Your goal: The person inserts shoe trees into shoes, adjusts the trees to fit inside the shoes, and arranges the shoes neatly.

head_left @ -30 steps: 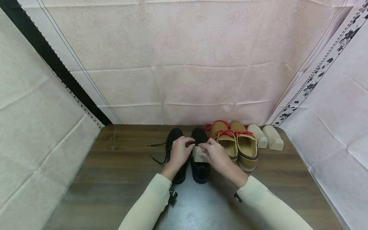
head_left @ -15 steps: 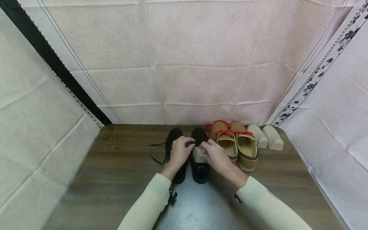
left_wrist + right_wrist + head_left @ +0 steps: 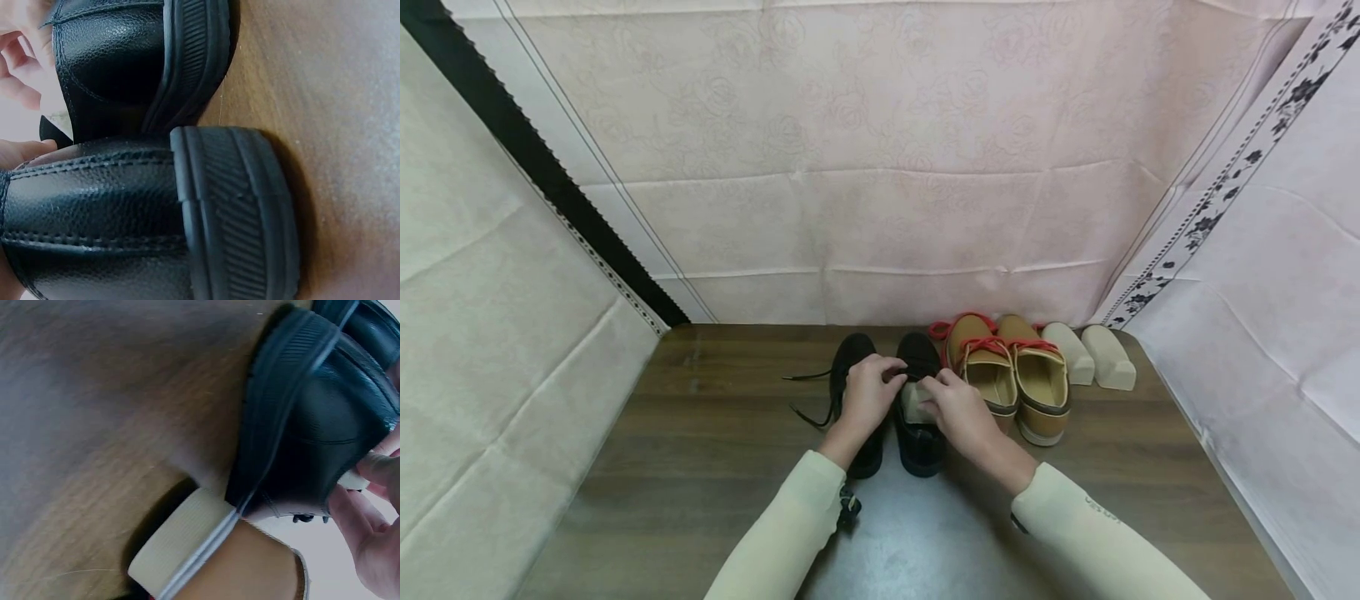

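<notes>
Both hands meet over the right-hand black lace-up shoe. My left hand pinches at the lacing near the top of its opening, thumb and forefinger close together. My right hand grips the opposite side of the opening with bent fingers. A pale shoe insert sits inside this shoe, partly covered by the right fingers. The right wrist view shows the insert between thumb and finger at the shoe's edge. Its mate, the left-hand black shoe, stands under the left hand and wrist, with its lace trailing loose.
To the right stand two tan shoes with red laces, close to the right hand. Beyond them lie two pale inserts. The wooden surface ends at a cloth-covered back wall, with cloth at both sides.
My right hand has shifted slightly, its fingertips a little farther from the left ones. The left hand stays nearly still. The shoes keep their places.
</notes>
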Tool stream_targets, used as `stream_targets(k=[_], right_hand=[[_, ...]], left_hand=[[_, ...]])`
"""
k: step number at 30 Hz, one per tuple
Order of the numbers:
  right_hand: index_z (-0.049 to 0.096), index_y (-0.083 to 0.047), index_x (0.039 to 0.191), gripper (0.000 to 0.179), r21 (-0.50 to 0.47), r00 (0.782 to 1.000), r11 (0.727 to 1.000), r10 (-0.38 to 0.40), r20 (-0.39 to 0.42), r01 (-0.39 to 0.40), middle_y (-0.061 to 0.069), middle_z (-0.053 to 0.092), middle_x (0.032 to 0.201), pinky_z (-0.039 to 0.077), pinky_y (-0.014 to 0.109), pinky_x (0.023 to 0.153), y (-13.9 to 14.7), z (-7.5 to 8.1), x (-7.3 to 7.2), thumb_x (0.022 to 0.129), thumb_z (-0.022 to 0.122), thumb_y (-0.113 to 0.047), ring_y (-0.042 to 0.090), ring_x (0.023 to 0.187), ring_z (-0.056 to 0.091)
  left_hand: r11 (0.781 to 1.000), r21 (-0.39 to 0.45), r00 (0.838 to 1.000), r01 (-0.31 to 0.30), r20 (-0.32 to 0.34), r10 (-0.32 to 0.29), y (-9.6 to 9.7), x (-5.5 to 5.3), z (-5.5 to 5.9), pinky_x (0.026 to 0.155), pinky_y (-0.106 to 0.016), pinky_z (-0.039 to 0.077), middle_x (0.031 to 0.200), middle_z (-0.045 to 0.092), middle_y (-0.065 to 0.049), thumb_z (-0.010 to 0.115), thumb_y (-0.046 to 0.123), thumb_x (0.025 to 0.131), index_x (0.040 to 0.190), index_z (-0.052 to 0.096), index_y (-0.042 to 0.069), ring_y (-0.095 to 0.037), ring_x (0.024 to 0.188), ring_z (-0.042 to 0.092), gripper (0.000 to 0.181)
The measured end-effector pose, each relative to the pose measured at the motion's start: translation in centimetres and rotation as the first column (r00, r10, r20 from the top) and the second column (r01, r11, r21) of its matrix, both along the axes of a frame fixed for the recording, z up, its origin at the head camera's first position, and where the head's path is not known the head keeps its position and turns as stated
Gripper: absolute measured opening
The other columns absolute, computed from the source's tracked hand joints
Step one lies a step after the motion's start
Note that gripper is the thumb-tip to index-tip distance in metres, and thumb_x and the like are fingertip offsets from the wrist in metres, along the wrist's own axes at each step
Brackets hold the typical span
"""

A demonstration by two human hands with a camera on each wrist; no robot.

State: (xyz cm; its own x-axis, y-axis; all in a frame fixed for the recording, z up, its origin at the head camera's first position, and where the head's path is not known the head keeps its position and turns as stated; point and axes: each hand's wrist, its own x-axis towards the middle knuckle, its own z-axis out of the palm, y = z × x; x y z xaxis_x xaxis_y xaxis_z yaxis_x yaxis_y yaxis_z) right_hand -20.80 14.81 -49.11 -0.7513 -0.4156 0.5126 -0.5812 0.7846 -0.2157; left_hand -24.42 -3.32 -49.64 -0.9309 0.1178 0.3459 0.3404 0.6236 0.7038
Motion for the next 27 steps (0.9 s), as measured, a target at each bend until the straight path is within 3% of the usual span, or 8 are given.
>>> stream_targets(k=[8,15,27], right_hand=[[0.077,-0.013,0.103,0.026,0.044,1.0,0.999,-0.016,-0.025,0.017,0.003,0.065,0.089,0.059,0.034,0.063,0.2,0.1,0.0,0.081,0.09,-0.015,0.018,0.075,0.064],[0.079,-0.013,0.099,0.022,0.05,1.0,0.999,-0.02,0.015,0.019,0.002,0.067,0.087,0.06,0.035,0.065,0.4,1.0,-0.2,0.08,0.09,-0.013,0.018,0.077,0.066],[0.079,-0.014,0.098,0.022,0.084,1.0,0.996,-0.026,-0.015,0.027,0.002,0.067,0.091,0.06,0.035,0.067,0.7,0.7,-0.7,0.08,0.09,-0.016,0.021,0.083,0.064]], left_hand=[[1.0,0.0,1.0,0.001,0.014,-0.001,0.0,0.0,0.0,0.075,-0.033,0.059,0.097,0.072,-0.003,0.08,0.013,0.092,0.105,0.081,0.014,-0.017,0.088,0.07,0.014],[1.0,0.003,1.0,0.003,0.011,-0.003,0.1,0.1,-0.1,0.074,-0.03,0.059,0.096,0.072,-0.002,0.08,0.013,0.091,0.105,0.081,0.014,-0.016,0.087,0.07,0.014],[1.0,-0.007,0.999,-0.01,0.031,0.011,0.0,0.0,0.0,0.077,-0.033,0.06,0.098,0.072,-0.002,0.08,0.015,0.092,0.106,0.081,0.016,-0.017,0.089,0.07,0.014]])
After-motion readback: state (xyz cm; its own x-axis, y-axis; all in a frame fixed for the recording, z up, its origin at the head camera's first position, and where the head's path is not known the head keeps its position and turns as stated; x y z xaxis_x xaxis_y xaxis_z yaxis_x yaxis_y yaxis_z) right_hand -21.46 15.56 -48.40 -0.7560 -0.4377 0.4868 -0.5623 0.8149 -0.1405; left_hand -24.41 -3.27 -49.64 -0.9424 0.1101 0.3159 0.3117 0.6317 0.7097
